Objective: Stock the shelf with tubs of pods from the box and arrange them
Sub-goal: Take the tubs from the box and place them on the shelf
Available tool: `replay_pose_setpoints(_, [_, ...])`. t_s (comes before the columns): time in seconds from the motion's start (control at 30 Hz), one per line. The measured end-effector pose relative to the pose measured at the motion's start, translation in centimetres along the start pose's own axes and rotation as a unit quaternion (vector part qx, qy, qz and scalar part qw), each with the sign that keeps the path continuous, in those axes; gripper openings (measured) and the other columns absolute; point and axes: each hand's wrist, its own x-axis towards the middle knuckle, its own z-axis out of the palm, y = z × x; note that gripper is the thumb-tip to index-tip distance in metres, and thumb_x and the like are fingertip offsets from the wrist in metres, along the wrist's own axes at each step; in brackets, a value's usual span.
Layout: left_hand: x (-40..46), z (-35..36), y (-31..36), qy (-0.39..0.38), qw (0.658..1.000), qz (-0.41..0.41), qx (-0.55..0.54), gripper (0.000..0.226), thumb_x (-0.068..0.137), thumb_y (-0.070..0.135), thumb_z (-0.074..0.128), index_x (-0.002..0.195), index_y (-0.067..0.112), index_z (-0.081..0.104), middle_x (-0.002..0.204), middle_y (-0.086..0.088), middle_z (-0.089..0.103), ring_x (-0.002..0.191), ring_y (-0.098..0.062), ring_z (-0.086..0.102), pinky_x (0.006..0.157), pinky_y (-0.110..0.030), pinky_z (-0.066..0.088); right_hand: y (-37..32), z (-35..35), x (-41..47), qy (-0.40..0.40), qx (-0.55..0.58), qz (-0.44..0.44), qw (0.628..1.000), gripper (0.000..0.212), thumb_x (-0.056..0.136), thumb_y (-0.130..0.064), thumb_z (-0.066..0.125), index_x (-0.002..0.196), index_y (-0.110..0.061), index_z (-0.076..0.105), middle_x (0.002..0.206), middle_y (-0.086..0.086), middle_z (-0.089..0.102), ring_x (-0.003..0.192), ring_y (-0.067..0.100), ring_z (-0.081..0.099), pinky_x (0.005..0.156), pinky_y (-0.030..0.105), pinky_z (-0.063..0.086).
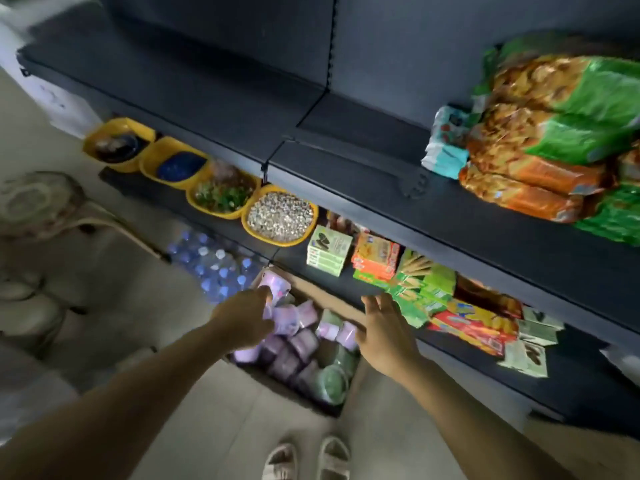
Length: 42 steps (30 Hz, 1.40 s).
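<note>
While my left hand [247, 315] curls around a purple tub [277, 289] at the box [332, 299] on the floor, my right hand [384, 329] hovers spread and empty; a one-handed lift risks dropping it, I judge.

Showing pale purple and lilac on most tubs [287, 318] inside the brown cardboard box [311, 289], with a few green tubs [332, 379] at the near end. Standing in yellow along the lower shelf, four bowls [280, 216], one holding dark blue contents and one speckled grey-white, beside light green cartons [329, 251] and orange-red packets [375, 259]. Lying in orange-brown and bright green on the black shelf [346, 161], large bags [554, 133], over a beige floor [121, 306] with blue-capped bottles [214, 265].
</note>
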Motion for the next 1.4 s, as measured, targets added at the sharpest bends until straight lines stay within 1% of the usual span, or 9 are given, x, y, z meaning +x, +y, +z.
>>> replay_pose_setpoints(0.17, [2.5,9.1,-5.0,-0.027,0.997,-0.067,-0.040,0.044,0.086,0.028,0.054,0.129,0.019,0.045,0.130,-0.003,0.055,0.119,-0.027,0.053,0.088,-0.031,0.044,2.8,9.2,3.7,-0.085,0.002,0.005,0.996,0.050,0.090,-0.027,0.050,0.135,-0.013,0.035,0.134,0.009,0.038,0.128,0.027,0.038,0.101,0.031,0.035])
replay_pose_setpoints(0.4, [8.0,20.7,-9.8,-0.072,0.979,-0.169,-0.085,0.049,0.085,0.032,0.058,0.130,0.019,0.045,0.124,-0.007,0.060,0.116,-0.026,0.055,0.094,-0.035,0.046,5.9,19.9,10.3,-0.155,-0.003,0.016,0.988,0.047,0.091,-0.027,0.051,0.132,-0.010,0.036,0.133,0.013,0.039,0.127,0.030,0.039,0.098,0.032,0.037])
replay_pose_setpoints(0.67, [17.8,31.2,-16.1,-0.008,0.963,-0.233,-0.135,0.043,0.083,0.032,0.057,0.117,0.008,0.045,0.115,-0.018,0.061,0.103,-0.040,0.059,0.085,-0.043,0.049,4.4,32.7,19.8,-0.159,0.046,0.009,0.986,0.051,0.089,-0.027,0.055,0.133,-0.007,0.036,0.131,0.016,0.042,0.122,0.032,0.045,0.090,0.036,0.042])
replay_pose_setpoints(0.8, [23.1,34.4,-19.5,0.050,0.930,-0.310,-0.193,0.055,0.084,0.036,0.061,0.123,0.003,0.040,0.122,-0.023,0.055,0.111,-0.041,0.054,0.090,-0.044,0.047,2.7,39.5,24.3,-0.141,0.068,0.004,0.988,0.058,0.088,-0.029,0.057,0.135,-0.005,0.033,0.132,0.018,0.042,0.123,0.033,0.044,0.095,0.040,0.043])
replay_pose_setpoints(0.93, [27.5,37.2,-22.6,0.080,0.890,-0.373,-0.249,0.069,0.084,0.048,0.057,0.127,-0.004,0.042,0.127,-0.027,0.053,0.115,-0.041,0.054,0.094,-0.045,0.047,0.4,44.8,28.5,-0.088,0.125,0.012,0.988,0.073,0.082,-0.042,0.063,0.136,-0.005,0.032,0.130,0.020,0.041,0.120,0.036,0.045,0.094,0.041,0.044])
replay_pose_setpoints(1.03, [29.8,39.0,-23.8,0.058,0.875,-0.401,-0.265,0.079,0.090,0.054,0.045,0.137,-0.008,0.034,0.136,-0.029,0.045,0.127,-0.040,0.045,0.102,-0.040,0.039,-1.4,47.4,31.5,-0.073,0.174,0.066,0.980,0.095,0.077,-0.054,0.065,0.146,-0.009,0.018,0.141,0.019,0.032,0.131,0.035,0.033,0.104,0.043,0.036])
replay_pose_setpoints(1.17, [31.4,40.5,-24.5,0.024,0.861,-0.417,-0.289,0.069,0.093,0.052,0.033,0.137,-0.001,0.040,0.135,-0.024,0.048,0.128,-0.037,0.043,0.105,-0.036,0.035,-2.6,49.5,34.7,-0.107,0.245,0.187,0.945,0.108,0.074,-0.060,0.066,0.148,-0.009,0.006,0.150,0.019,0.022,0.136,0.037,0.029,0.103,0.047,0.036])
replay_pose_setpoints(1.3, [31.7,40.5,-24.7,0.019,0.834,-0.440,-0.333,0.072,0.090,0.048,0.040,0.140,-0.002,0.029,0.138,-0.023,0.042,0.128,-0.039,0.042,0.105,-0.041,0.038,-2.2,49.8,34.8,-0.109,0.289,0.234,0.922,0.104,0.067,-0.045,0.075,0.143,-0.003,0.018,0.144,0.018,0.034,0.123,0.033,0.047,0.085,0.035,0.047])
replay_pose_setpoints(1.4, [30.6,40.0,-23.6,0.009,0.830,-0.409,-0.378,0.072,0.081,0.048,0.053,0.136,0.009,0.031,0.129,-0.019,0.050,0.117,-0.040,0.050,0.096,-0.046,0.048,-1.3,48.8,33.1,-0.080,0.294,0.251,0.919,0.097,0.060,-0.042,0.077,0.134,0.001,0.031,0.131,0.017,0.047,0.108,0.031,0.057,0.073,0.032,0.050])
